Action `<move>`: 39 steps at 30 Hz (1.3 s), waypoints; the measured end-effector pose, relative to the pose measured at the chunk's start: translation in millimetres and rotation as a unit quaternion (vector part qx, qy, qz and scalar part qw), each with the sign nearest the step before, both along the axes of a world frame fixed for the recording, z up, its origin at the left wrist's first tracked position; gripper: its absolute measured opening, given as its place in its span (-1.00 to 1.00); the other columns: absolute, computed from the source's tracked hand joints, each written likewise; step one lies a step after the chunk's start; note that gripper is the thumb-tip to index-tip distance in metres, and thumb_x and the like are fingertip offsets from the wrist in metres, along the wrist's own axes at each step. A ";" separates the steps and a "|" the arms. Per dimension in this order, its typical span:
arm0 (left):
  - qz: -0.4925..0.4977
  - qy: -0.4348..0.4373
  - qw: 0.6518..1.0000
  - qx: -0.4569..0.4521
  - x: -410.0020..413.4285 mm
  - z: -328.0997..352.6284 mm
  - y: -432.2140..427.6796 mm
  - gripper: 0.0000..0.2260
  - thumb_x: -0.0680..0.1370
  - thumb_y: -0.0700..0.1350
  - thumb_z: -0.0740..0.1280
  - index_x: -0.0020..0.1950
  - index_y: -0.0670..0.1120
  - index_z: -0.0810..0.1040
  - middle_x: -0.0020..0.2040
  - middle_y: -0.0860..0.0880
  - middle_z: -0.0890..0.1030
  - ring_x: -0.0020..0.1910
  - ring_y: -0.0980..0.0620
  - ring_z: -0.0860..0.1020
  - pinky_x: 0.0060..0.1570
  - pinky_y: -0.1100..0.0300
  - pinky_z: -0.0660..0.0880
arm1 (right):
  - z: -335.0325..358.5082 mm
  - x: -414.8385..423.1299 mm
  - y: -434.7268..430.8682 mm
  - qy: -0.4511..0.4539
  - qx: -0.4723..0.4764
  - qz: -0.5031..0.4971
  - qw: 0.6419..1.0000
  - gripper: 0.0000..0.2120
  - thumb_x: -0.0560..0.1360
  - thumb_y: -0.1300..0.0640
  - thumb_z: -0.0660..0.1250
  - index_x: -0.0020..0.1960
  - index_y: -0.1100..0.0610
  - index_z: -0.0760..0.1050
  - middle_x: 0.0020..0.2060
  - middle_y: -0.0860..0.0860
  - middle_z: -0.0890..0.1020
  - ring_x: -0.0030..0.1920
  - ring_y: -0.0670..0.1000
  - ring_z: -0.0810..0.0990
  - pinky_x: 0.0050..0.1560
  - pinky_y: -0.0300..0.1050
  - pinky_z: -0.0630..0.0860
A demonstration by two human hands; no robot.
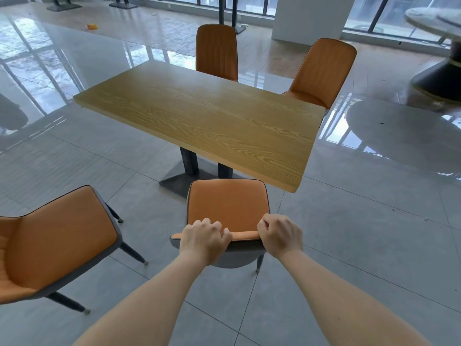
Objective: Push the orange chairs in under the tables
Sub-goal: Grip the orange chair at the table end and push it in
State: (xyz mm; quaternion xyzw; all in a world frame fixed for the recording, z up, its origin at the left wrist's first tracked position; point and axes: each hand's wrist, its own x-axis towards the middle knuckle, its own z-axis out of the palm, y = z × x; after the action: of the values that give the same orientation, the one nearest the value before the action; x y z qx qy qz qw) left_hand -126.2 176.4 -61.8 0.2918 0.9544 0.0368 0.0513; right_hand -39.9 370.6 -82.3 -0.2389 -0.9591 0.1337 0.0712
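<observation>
Head view is filled at its centre by a wooden table point(199, 121) on a dark pedestal base point(179, 181), set on grey glossy floor tiles point(361, 233). Two orange chairs are seen at the table's far side: one at upper centre point(216, 52), tucked close, and one at upper right point(321, 71), turned at an angle. A third orange chair point(57, 243) is placed at lower left, well apart from the table and angled away. A round white table point(434, 18) is glimpsed at the upper right edge. At lower centre, the near orange chair point(227, 208) is positioned with its seat front just under the table's near edge. Its backrest top is clenched by the left hand point(203, 239) and the right hand point(280, 233), side by side, knuckles up, with both forearms extended forward.
</observation>
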 end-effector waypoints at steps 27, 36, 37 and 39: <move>0.143 0.006 0.987 0.076 84.4 86.5 -154.5 -0.59 0.59 0.06 0.22 0.44 0.03 0.37 0.28 -0.03 0.53 0.26 -0.08 0.47 0.32 -0.08 0.31 | 100.5 43.0 -91.0 0.078 -0.061 0.103 0.990 -0.68 0.55 0.02 0.34 0.28 0.07 0.52 0.18 0.05 0.61 0.16 0.10 0.54 0.05 0.03 0.55; 0.220 0.028 0.969 0.106 104.2 105.5 -235.7 -0.57 0.60 0.05 0.23 0.47 0.03 0.36 0.29 0.01 0.51 0.29 -0.05 0.45 0.35 -0.07 0.30 | 120.1 32.6 -169.7 0.107 -0.072 0.198 0.972 -0.71 0.55 -0.02 0.33 0.23 0.06 0.56 0.14 0.01 0.64 0.09 0.04 0.57 0.03 -0.06 0.56; 0.228 0.031 0.967 0.110 104.5 106.3 -247.2 -0.58 0.60 0.04 0.23 0.46 0.02 0.37 0.29 0.00 0.51 0.28 -0.05 0.46 0.35 -0.07 0.31 | 121.5 29.9 -180.3 0.102 -0.069 0.206 0.971 -0.70 0.55 -0.02 0.33 0.24 0.06 0.56 0.14 0.02 0.64 0.10 0.05 0.57 0.03 -0.05 0.57; 0.240 0.039 0.963 0.116 103.5 107.7 -272.6 -0.59 0.60 0.04 0.24 0.45 0.02 0.38 0.28 0.01 0.53 0.25 -0.05 0.47 0.33 -0.07 0.33 | 123.8 23.1 -202.9 0.094 -0.068 0.219 0.969 -0.68 0.55 -0.03 0.33 0.26 0.06 0.55 0.15 0.01 0.63 0.13 0.06 0.56 0.06 -0.03 0.57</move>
State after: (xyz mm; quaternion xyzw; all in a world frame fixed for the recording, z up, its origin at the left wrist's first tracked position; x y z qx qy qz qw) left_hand -22.6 -96.2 45.9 0.0596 0.9868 0.1474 -0.0304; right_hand -16.8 167.8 41.5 -0.0131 -0.9657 0.2327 0.1141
